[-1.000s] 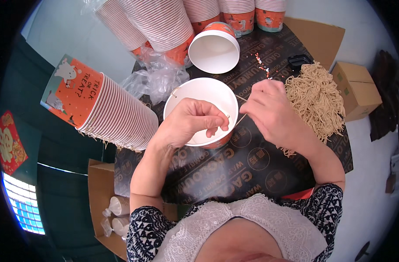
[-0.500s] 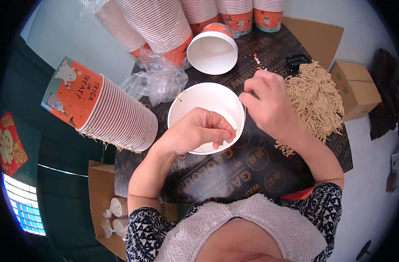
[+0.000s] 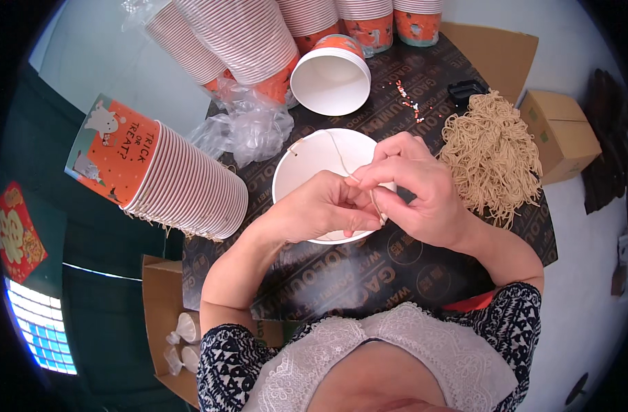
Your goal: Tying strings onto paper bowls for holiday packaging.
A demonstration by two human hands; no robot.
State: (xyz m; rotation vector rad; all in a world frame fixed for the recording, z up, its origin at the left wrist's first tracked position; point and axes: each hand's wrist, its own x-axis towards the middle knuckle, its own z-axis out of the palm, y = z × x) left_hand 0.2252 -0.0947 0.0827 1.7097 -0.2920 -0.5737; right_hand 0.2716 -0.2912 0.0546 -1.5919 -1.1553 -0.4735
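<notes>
A white paper bucket (image 3: 303, 168) stands on the table right before me, its opening facing up. A thin beige string (image 3: 340, 152) is fastened at a small hole on its left rim and runs across the opening. Over the right side of the rim, my left hand (image 3: 321, 209) is closed in a pinch on the string near the bucket's edge. My right hand (image 3: 420, 192) meets it there, thumb and forefinger pinching the string. The exact place where the string passes between the fingertips is partly hidden.
A leaning stack of nested orange-printed buckets (image 3: 190, 180) is at the left. More stacks (image 3: 235, 34) and one tipped bucket (image 3: 331, 81) stand behind, beside crumpled clear plastic (image 3: 259, 127). A heap of cut strings (image 3: 492, 154), small beads (image 3: 410, 103) and a black tray (image 3: 467, 90) lie right.
My right hand has come down and left from beyond the bucket to join my left hand at the rim. The string now shows stretched between them and across the bucket, which has shifted slightly right.
</notes>
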